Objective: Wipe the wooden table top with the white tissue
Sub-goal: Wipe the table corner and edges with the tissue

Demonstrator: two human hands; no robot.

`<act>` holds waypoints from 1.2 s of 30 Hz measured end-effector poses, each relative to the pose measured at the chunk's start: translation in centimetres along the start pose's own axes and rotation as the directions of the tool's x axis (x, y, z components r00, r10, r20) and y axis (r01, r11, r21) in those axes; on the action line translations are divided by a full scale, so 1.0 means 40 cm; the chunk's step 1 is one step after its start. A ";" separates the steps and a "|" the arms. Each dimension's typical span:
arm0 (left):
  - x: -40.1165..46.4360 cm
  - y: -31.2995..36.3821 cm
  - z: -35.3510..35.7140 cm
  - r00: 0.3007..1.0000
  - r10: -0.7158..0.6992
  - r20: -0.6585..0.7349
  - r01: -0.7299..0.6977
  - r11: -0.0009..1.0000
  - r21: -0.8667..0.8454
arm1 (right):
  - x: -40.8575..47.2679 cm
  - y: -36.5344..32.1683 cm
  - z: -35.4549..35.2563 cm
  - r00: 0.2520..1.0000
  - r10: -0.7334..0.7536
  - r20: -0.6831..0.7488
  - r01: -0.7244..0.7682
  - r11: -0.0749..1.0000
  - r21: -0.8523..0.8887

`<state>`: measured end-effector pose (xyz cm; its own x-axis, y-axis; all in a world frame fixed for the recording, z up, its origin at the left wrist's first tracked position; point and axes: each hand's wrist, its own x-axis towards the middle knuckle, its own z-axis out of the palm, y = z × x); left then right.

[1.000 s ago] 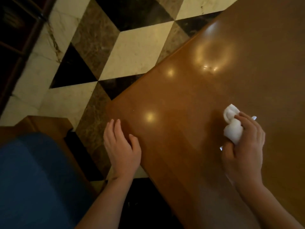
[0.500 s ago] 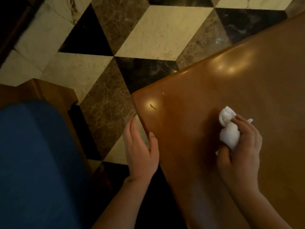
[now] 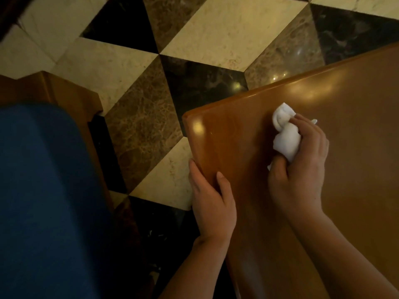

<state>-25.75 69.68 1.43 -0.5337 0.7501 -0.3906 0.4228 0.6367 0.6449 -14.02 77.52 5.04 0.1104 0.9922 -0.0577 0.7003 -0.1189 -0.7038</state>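
Clutching the bunched white tissue [image 3: 286, 137] with curled fingers, the right hand [image 3: 302, 167] presses it on the wooden table [image 3: 356, 147], near the table's rounded corner. At the table's left edge, the left hand [image 3: 212, 203] has a grip on the rim, thumb on top, fingers down the side. Left of the table lie a checkered marble floor [image 3: 138, 61] and a blue cushion [image 3: 43, 201].

Wooden table top [image 3: 356, 147]: glossy, with a rounded near-left corner. On it lie a bunched white tissue [image 3: 287, 134] near that corner and the thumb of the left hand [image 3: 212, 203]. Table stands on a tiled floor [image 3: 129, 67].
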 end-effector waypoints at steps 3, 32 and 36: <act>-0.004 0.016 0.011 0.988 0.153 0.002 -0.149 0.955 0.256 | 0.001 0.006 -0.002 1.000 0.009 0.003 -0.009 1.000 -0.011; 0.088 0.011 -0.004 0.060 0.652 0.756 -0.990 -0.056 0.126 | 0.044 0.083 -0.054 0.999 0.008 -0.049 -0.007 1.000 0.014; 0.087 0.015 -0.003 0.075 0.648 0.758 -0.990 -0.043 0.135 | 0.078 0.098 -0.048 0.997 -0.013 0.081 0.007 0.998 0.070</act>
<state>-27.45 72.62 0.53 0.7888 0.6049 -0.1089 0.6091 -0.7456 0.2703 -9.56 80.07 3.46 0.0438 0.9934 -0.1058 0.6502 -0.1087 -0.7519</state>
